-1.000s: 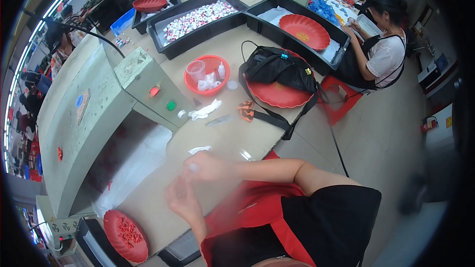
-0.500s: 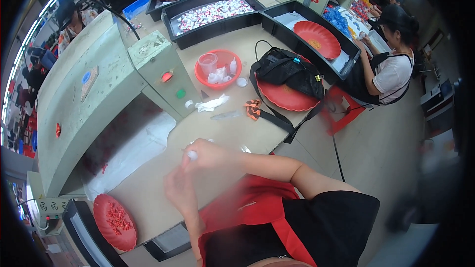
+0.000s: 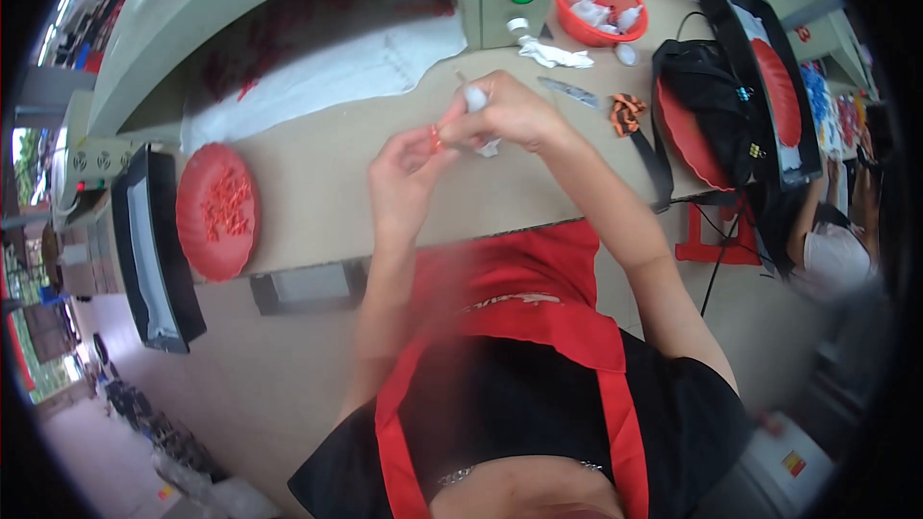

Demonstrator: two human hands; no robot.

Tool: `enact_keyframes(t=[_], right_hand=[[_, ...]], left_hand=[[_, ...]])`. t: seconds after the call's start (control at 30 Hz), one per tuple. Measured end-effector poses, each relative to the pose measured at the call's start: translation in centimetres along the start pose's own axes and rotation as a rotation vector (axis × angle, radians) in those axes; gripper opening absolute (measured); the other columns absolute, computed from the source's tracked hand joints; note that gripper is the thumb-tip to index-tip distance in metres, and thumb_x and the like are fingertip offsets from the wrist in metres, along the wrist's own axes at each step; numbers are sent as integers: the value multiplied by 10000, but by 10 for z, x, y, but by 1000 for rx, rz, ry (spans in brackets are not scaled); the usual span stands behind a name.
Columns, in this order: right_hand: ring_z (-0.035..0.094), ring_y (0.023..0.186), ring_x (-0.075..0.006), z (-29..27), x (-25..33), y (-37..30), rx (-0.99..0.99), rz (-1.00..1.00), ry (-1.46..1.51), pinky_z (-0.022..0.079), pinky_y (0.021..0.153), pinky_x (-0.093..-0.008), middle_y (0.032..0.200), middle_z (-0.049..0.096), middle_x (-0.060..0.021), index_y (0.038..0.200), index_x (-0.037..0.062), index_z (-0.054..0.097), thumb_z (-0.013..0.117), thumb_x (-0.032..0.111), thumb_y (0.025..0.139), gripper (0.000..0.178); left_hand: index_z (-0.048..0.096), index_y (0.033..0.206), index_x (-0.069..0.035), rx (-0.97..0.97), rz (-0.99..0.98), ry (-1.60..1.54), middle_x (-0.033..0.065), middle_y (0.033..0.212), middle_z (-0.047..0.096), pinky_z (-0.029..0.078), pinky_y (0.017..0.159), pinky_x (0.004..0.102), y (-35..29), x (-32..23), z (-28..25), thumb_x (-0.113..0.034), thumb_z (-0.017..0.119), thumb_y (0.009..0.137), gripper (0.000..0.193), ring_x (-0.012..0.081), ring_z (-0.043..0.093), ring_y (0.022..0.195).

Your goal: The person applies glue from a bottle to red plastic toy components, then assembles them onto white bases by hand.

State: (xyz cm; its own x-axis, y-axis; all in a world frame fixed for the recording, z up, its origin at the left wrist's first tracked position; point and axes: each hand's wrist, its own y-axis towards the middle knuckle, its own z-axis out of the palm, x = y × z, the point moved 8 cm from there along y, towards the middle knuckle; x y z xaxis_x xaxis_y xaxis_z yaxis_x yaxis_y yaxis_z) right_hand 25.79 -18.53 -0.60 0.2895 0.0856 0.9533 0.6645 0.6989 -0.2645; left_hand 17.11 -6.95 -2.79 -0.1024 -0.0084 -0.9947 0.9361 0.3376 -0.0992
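Observation:
Over the near part of the table, my left hand (image 3: 406,168) pinches a small red-orange piece (image 3: 436,140) between its fingertips. My right hand (image 3: 514,115) is closed around a small white squeeze bottle (image 3: 475,96), whose thin tip points up and away. Its thumb and finger reach to the red-orange piece and meet my left fingertips there. A bit of white tissue (image 3: 490,148) shows just below my right hand. To the left, a red scalloped plate (image 3: 190,221) carries many similar small red-orange pieces.
A pale-green machine (image 3: 125,86) with a white sheet (image 3: 317,101) arches over the table's far side. Beyond my right hand are a red bowl (image 3: 636,37) of bottles, a crumpled white cloth (image 3: 558,56) and a black bag (image 3: 707,86). A black tray (image 3: 135,259) stands far left.
The view has swung left and down. My hands, blurred together around the white bottle before, now show the red-orange piece at their fingertips.

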Motion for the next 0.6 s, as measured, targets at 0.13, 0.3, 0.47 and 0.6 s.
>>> enact_keyframes(t=[0.13, 0.3, 0.47, 0.6], right_hand=[[507, 507, -95, 7, 3, 10, -4, 67, -112, 385, 464, -223, 612, 603, -58, 715, -11, 665, 717, 84, 656, 124], [502, 489, -100, 14, 5, 14, -4, 101, -161, 387, 457, -226, 602, 594, -52, 703, 4, 664, 735, 84, 636, 127], [508, 493, -103, 20, 6, 21, 26, 117, -179, 395, 464, -232, 605, 591, -50, 696, 13, 658, 739, 83, 625, 129], [517, 508, -106, 21, 7, 24, 41, 112, -193, 411, 480, -236, 619, 593, -49, 688, 20, 648, 730, 89, 620, 127]], left_hand=[[573, 1057, 88, 6, -45, -22, 65, 838, 609, 489, 662, 206, -4, -7, -5, 61, 678, 753, 322, 101, 587, 724], [599, 1026, 66, 9, -96, -135, 41, 818, 598, 467, 623, 202, -5, 1, -11, 20, 701, 735, 312, 89, 582, 723], [601, 1015, 69, 18, -143, -196, 38, 816, 591, 471, 628, 209, -3, 8, -15, 20, 703, 730, 307, 96, 579, 712], [557, 1050, 95, 43, -162, -200, 92, 854, 615, 516, 684, 244, 0, 12, -17, 5, 679, 777, 312, 148, 619, 746]])
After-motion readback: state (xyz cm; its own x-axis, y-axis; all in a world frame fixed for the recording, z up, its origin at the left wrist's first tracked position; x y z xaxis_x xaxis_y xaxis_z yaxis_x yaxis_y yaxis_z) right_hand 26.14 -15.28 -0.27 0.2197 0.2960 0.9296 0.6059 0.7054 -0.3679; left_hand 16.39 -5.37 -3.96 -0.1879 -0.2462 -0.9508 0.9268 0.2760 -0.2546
